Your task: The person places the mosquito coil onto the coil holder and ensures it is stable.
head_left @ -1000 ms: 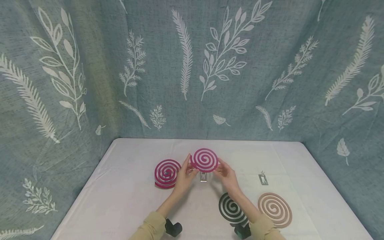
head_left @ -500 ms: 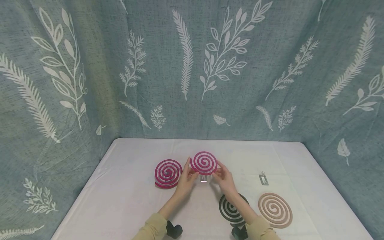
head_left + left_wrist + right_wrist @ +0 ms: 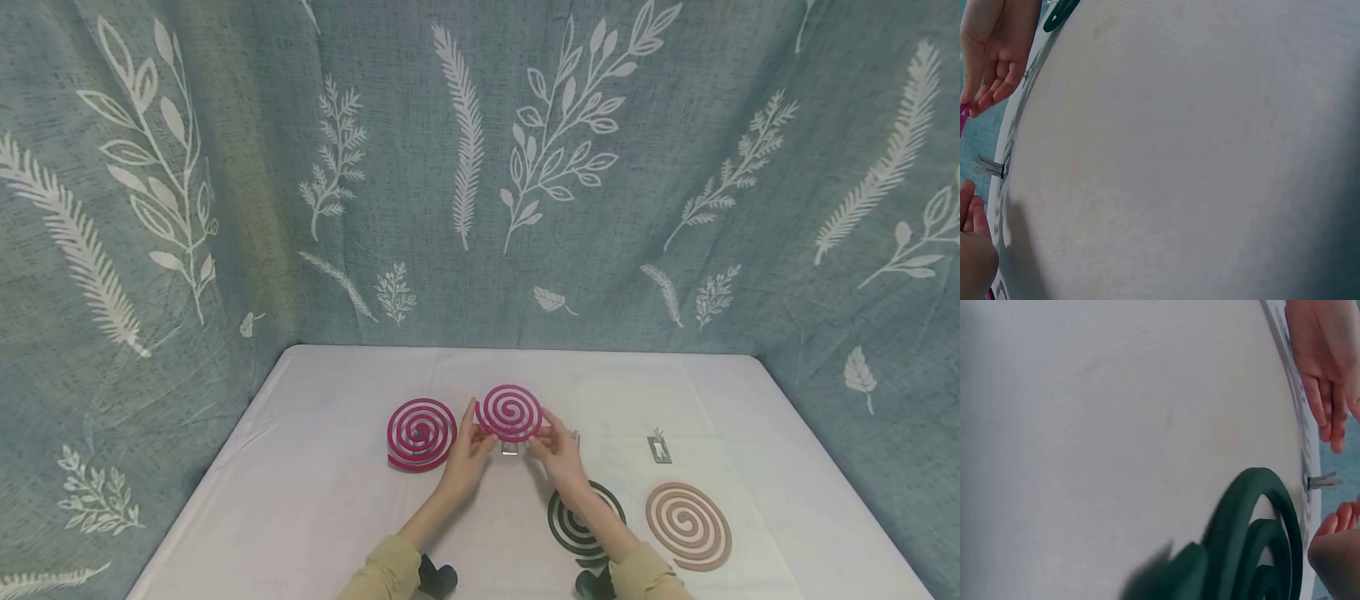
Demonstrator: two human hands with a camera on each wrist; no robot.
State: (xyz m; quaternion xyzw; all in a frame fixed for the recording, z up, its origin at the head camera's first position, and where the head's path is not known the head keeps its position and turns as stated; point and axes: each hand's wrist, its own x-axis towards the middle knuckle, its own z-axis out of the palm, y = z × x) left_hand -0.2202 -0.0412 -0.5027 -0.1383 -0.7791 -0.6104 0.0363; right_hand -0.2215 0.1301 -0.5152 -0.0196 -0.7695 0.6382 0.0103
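Observation:
Between both hands, a magenta mosquito coil (image 3: 511, 409) is held tilted above the white table. My left hand (image 3: 465, 458) pinches its left edge, and my right hand (image 3: 561, 458) pinches the right edge; the left wrist view shows this right-hand grip on the coil (image 3: 964, 114). Just below the coil stands a small metal coil stand (image 3: 510, 448), partly hidden by it. Its upright prongs show in the right wrist view, where the stand (image 3: 1322, 481) lies between the hands. To the left, a second magenta coil (image 3: 422, 434) sits close beside my left hand.
A dark green coil (image 3: 576, 518) lies under my right forearm, a tan coil (image 3: 684, 524) right of it. Another metal stand (image 3: 659, 450) is at the right; a metal piece (image 3: 575, 435) peeks out behind my right hand. A leaf-patterned curtain (image 3: 480, 167) encloses the table.
Both hands have lowered the magenta coil slightly toward the near side, so it covers more of the stand below. The other coils have not moved.

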